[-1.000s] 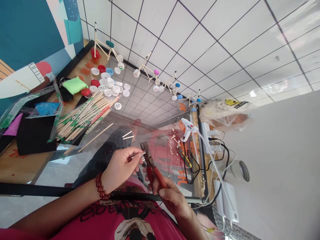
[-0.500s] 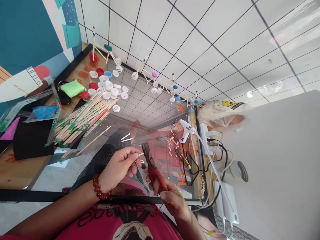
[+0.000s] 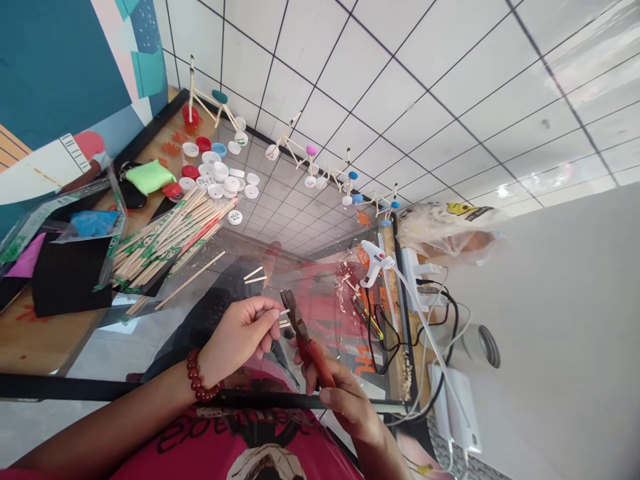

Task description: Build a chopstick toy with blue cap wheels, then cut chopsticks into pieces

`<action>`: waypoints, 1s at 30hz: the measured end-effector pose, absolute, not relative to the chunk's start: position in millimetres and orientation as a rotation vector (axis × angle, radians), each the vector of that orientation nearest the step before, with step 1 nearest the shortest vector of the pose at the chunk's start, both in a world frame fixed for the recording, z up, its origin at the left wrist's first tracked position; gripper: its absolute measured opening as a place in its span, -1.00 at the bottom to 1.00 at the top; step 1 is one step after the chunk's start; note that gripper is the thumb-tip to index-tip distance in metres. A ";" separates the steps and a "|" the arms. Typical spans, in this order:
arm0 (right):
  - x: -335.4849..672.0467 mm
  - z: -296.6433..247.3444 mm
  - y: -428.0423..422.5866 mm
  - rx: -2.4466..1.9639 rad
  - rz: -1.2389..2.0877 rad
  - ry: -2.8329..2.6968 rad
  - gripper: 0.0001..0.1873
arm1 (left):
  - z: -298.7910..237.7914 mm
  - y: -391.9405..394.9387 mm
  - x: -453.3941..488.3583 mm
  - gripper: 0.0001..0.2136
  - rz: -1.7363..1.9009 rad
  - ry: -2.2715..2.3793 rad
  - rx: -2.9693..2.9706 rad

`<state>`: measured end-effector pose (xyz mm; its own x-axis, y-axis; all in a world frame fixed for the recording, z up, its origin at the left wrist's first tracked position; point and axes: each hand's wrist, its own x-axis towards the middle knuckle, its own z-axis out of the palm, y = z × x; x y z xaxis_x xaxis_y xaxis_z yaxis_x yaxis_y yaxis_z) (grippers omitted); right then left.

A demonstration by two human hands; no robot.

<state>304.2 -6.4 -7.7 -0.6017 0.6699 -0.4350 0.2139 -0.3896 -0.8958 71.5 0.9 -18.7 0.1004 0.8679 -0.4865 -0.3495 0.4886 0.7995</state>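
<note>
My left hand, with a red bead bracelet on its wrist, pinches a short piece of wooden stick between thumb and fingers. My right hand is wrapped round the red handles of a pair of pliers. The dark pliers' jaws are beside the exposed end of the stick; I cannot tell whether they touch it. Below the left fingertips lie a few cut stick pieces on the glass tabletop. Two more short sticks rest farther forward, and one long stick lies to the left.
A pile of wrapped chopsticks and many bottle caps lie at left. Small stick-and-cap models line the wall. At right are a white glue gun, a utility knife, cables and a power strip.
The pliers' jaws have shifted slightly left, closer to my left fingertips. Less of the pinched stick shows. The whole view has moved a little.
</note>
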 end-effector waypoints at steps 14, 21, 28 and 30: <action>302.7 -12.1 -6.5 -1.174 2.083 -1.499 -0.74 | -22.4 -1.1 74.1 -0.69 0.974 1.142 0.537; 301.7 -13.1 -7.4 -1.172 2.095 -1.484 -0.73 | -23.4 -4.0 75.5 -0.74 0.999 1.189 0.601; 302.0 -12.4 -8.6 -1.200 2.063 -1.505 -0.74 | -22.9 -3.8 77.3 -0.77 0.994 1.175 0.627; 301.5 -11.4 -8.7 -1.207 2.036 -1.537 -0.73 | -23.4 -4.5 77.8 -0.77 0.991 1.178 0.631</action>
<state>301.5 -8.7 -11.4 -0.5926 0.6808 -0.4305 0.2277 -0.3711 -0.9003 77.8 -4.5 -23.4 0.0650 0.8865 -0.4581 -0.2996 0.4552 0.8385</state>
